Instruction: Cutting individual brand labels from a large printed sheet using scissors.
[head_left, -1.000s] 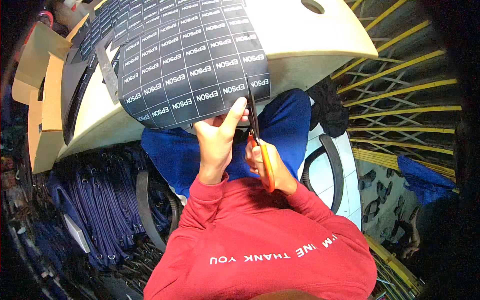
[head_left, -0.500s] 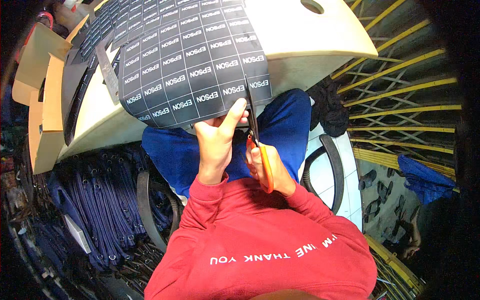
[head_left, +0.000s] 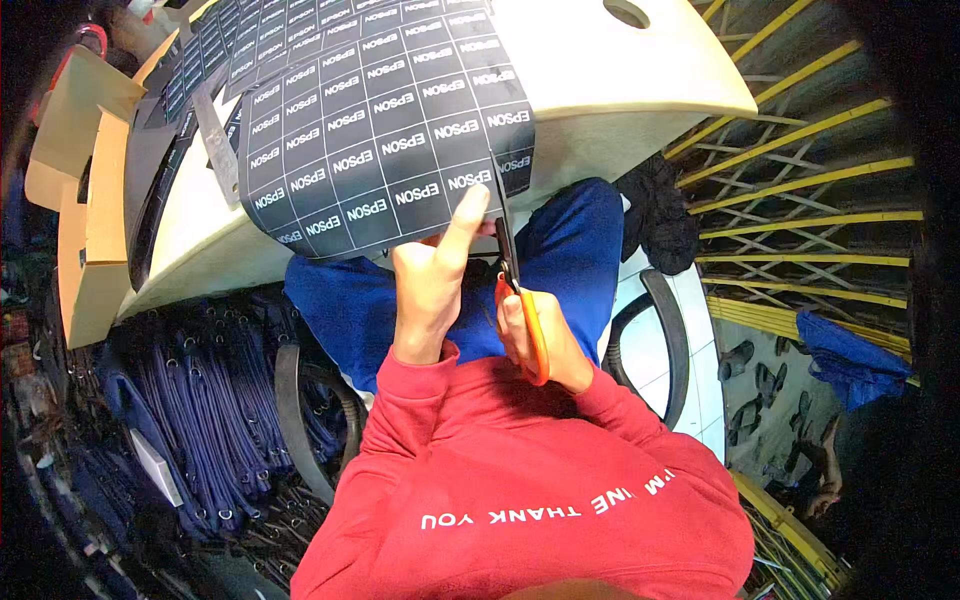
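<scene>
To your left, a grey metal ruler lies on the cream worktop near a brown cardboard box. The black sheet with white grid overhangs the edge, ahead of your hands. Your left hand pinches it, thumb uppermost; your right hand is closed around orange-handled scissors, blades at the sheet.

Worn on the person's head, the fisheye camera looks steeply down and slightly forward from close above, taking in the red sweatshirt at the lower edge, the scissors near the middle and the tabletop toward the upper edge, straight lines bending outward.
</scene>
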